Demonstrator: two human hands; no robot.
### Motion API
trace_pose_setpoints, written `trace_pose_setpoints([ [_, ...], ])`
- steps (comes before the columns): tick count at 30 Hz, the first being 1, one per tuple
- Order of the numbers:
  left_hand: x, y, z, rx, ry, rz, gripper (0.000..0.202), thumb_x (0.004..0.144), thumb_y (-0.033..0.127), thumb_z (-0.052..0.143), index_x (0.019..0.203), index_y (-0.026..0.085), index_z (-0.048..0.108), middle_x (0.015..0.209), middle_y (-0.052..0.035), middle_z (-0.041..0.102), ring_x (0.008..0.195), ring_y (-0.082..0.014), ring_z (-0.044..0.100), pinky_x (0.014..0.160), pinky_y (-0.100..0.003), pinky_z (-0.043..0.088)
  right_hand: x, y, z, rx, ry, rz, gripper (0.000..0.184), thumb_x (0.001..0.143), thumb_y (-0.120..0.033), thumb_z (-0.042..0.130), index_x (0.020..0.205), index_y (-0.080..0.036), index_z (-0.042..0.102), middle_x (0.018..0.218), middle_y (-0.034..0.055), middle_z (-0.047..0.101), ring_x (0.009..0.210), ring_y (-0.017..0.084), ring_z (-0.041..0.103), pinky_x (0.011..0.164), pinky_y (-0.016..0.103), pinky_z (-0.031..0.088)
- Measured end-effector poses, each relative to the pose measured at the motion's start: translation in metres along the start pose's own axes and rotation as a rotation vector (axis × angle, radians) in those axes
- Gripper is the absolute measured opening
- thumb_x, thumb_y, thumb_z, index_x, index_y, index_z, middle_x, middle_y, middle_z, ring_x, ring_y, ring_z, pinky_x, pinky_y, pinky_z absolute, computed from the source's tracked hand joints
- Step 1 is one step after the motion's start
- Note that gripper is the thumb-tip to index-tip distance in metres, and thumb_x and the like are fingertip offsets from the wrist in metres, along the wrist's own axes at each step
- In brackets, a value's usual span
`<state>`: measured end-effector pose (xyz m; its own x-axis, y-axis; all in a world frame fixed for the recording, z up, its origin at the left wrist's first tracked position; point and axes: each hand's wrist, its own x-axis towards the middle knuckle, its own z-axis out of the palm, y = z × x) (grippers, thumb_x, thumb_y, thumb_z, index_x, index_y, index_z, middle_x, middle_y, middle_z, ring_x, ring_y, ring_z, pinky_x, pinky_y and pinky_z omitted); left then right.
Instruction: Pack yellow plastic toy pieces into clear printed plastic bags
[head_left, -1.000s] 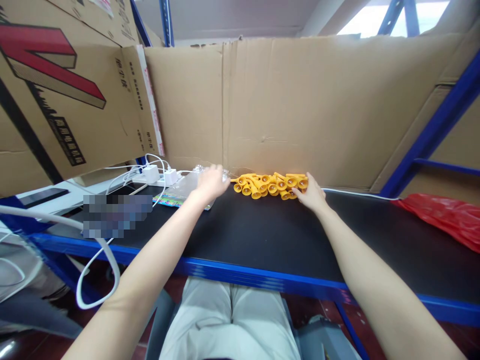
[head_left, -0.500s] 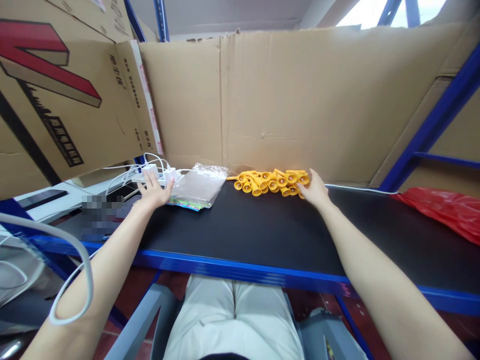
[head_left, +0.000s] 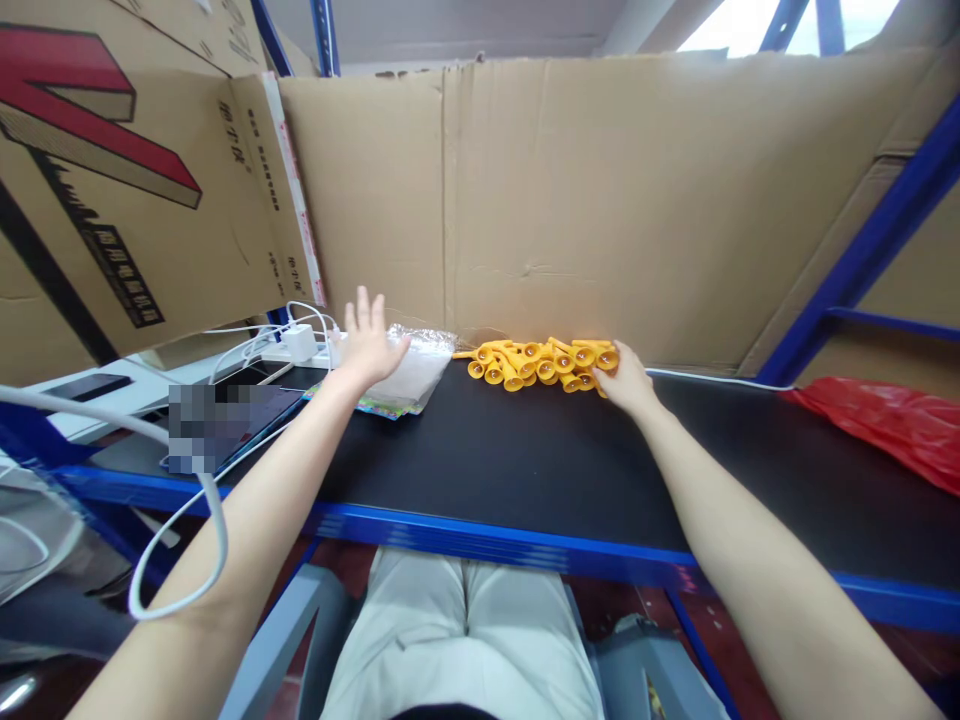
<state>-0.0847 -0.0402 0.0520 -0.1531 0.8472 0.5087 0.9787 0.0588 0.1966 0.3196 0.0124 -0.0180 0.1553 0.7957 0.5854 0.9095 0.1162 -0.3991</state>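
Note:
A pile of small yellow toy horns (head_left: 526, 366), flared mouths mostly facing me, lies against the cardboard at the back of the black tabletop. My right hand (head_left: 628, 380) rests at the pile's right end, thumb and fingers apart and touching the outermost horns; its fingertips are partly hidden. My left hand (head_left: 367, 345) is raised with fingers spread, holding nothing. Behind and below it is a clear plastic bag (head_left: 420, 375) with a colourful printed edge, partly covered by the hand.
White chargers (head_left: 301, 343) and cables crowd the left back. A dark tablet-like device (head_left: 255, 415) lies left, partly blurred out. A white cable (head_left: 217, 530) loops across my left forearm. A red plastic bag (head_left: 877, 425) sits at right. Cardboard (head_left: 675, 200) walls the back; a blue rail (head_left: 480, 540) edges the front.
My left hand has moved right and up from beside the chargers to in front of the clear bag, fingers still spread. My right hand and the horns stay nearly the same.

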Motion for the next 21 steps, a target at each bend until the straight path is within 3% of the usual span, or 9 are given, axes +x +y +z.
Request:
trace_pose_setpoints([
  [3,0.007,0.028,0.011,0.034,-0.149,0.159,0.072,0.079,0.058,0.037,0.14,0.023,0.021,0.15,-0.0062,0.001,0.135,-0.0351,-0.001,0.101,-0.063,0.005,0.001,-0.001,0.001,-0.009,-0.024,-0.009,0.064,0.072,-0.034,0.053,0.131,-0.014,0.037,0.129,0.0162,0.045,0.119,0.029,0.042,0.095,0.045,0.036],
  [6,0.006,0.039,0.037,0.018,-0.333,0.259,0.065,0.079,0.054,0.04,0.135,0.022,0.032,0.149,-0.01,0.013,0.135,-0.034,0.006,0.101,-0.062,0.007,0.001,-0.002,0.001,-0.03,-0.048,-0.019,0.065,0.072,-0.034,0.053,0.13,-0.012,0.037,0.13,0.0174,0.044,0.12,0.03,0.041,0.095,0.045,0.036],
  [9,0.001,0.032,0.065,-0.046,-0.37,0.342,0.06,0.079,0.046,0.043,0.133,0.021,0.033,0.146,-0.013,0.023,0.134,-0.0312,0.016,0.102,-0.057,0.017,0.002,-0.004,0.002,-0.037,-0.053,-0.034,0.063,0.073,-0.033,0.052,0.13,-0.012,0.037,0.131,0.0172,0.043,0.121,0.03,0.039,0.096,0.045,0.035],
  [13,-0.001,0.015,0.086,-0.199,-0.579,0.409,0.054,0.08,0.04,0.043,0.128,0.015,0.041,0.134,-0.0146,0.044,0.121,-0.0235,0.044,0.099,-0.037,0.035,0.001,-0.006,0.002,-0.041,-0.048,-0.03,0.063,0.072,-0.033,0.053,0.129,-0.013,0.037,0.131,0.0165,0.043,0.12,0.03,0.039,0.096,0.046,0.035],
  [17,0.001,0.011,0.091,-0.253,-0.54,0.408,0.044,0.079,0.027,0.043,0.122,0.016,0.048,0.129,-0.011,0.05,0.117,-0.021,0.048,0.097,-0.031,0.037,0.002,-0.007,0.002,-0.052,-0.047,-0.042,0.062,0.072,-0.032,0.053,0.129,-0.013,0.038,0.131,0.016,0.043,0.12,0.029,0.04,0.097,0.044,0.035],
  [21,0.0,0.016,0.094,-0.237,-0.423,0.403,0.042,0.08,0.019,0.041,0.121,0.014,0.048,0.129,-0.0124,0.049,0.118,-0.0212,0.047,0.098,-0.03,0.036,0.001,-0.008,0.002,-0.069,-0.03,-0.081,0.058,0.072,-0.03,0.053,0.126,-0.014,0.04,0.13,0.0147,0.044,0.12,0.029,0.04,0.097,0.043,0.035],
])
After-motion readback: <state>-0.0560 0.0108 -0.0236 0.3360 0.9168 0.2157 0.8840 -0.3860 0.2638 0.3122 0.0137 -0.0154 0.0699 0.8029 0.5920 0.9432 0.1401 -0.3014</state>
